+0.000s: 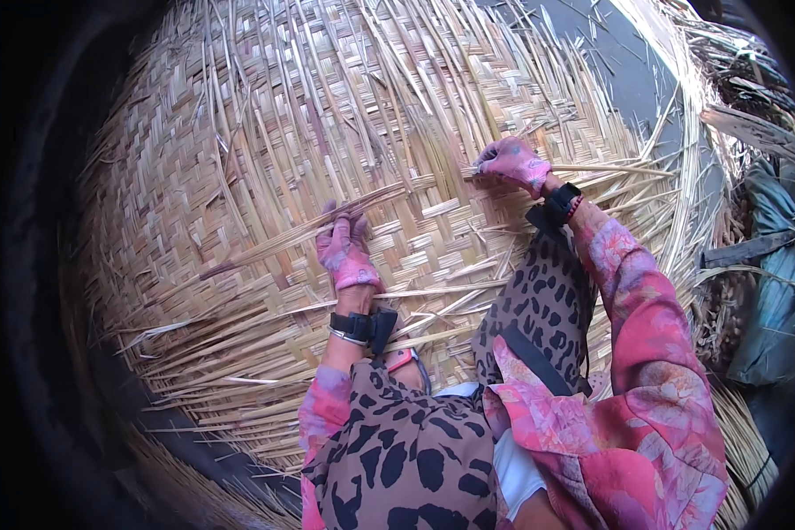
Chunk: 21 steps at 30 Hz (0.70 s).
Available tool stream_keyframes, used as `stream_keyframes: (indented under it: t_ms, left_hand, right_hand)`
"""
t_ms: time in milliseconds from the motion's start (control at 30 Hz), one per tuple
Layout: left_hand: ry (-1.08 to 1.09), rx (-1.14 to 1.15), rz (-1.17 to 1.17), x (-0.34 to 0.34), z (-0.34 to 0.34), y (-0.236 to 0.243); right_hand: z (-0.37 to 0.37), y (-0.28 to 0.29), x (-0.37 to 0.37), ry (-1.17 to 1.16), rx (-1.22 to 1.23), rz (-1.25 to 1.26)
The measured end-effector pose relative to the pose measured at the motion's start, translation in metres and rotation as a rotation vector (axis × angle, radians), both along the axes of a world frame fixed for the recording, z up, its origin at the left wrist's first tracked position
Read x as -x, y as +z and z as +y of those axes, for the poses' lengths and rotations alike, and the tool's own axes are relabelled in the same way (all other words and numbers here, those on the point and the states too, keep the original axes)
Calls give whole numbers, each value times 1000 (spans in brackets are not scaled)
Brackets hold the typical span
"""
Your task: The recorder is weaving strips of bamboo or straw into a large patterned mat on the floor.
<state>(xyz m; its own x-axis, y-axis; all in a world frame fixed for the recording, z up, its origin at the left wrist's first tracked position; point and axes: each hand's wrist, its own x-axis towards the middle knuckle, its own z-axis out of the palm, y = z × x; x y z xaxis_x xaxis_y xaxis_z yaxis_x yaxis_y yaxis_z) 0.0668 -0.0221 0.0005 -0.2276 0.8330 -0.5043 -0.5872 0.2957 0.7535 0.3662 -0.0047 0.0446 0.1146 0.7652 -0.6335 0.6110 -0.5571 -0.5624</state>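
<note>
A large woven mat (415,238) of flat, pale straw-coloured strips spreads out under my hands. My left hand (349,250), in a pink glove, has its fingers curled round a thin bundle of long strips (274,247) lying crosswise over the weave. Further right and farther off, my right hand (514,165), also gloved in pink, is closed at the same crosswise strips; its fingertips are partly hidden. Between the hands, upright strips (442,163) look blurred where they meet the crosswise bundle.
Loose strip ends (230,389) stick out along the mat's near left side. Long unwoven strips (300,53) run across its far part. At the right lie a blue-green cloth or sheet (768,283), a wooden piece (755,131) and piled straw. My leopard-print clothing (539,291) rests over the mat.
</note>
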Motion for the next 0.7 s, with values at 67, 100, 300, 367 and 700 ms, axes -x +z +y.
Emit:
stream_keyframes:
  t_ms: [67,100,300,367,700]
  left_hand:
    - [-5,-54,-123,-4,1,4]
    - [-8,-55,-127,-5,1,7]
    - [-199,10,-105,-1,6,1]
    - [-226,-46,294,-6,3,3]
    - [-363,100,380,-18,-21,3]
  right_hand:
    - [6,-2,-1,57,-25,-49]
    - [7,-3,-3,113,-50,-101]
    - [-3,0,11,378,-161,-457]
    - [-2,6,14,431,-75,-541]
    - [-10,0,-1,191,-50,-432]
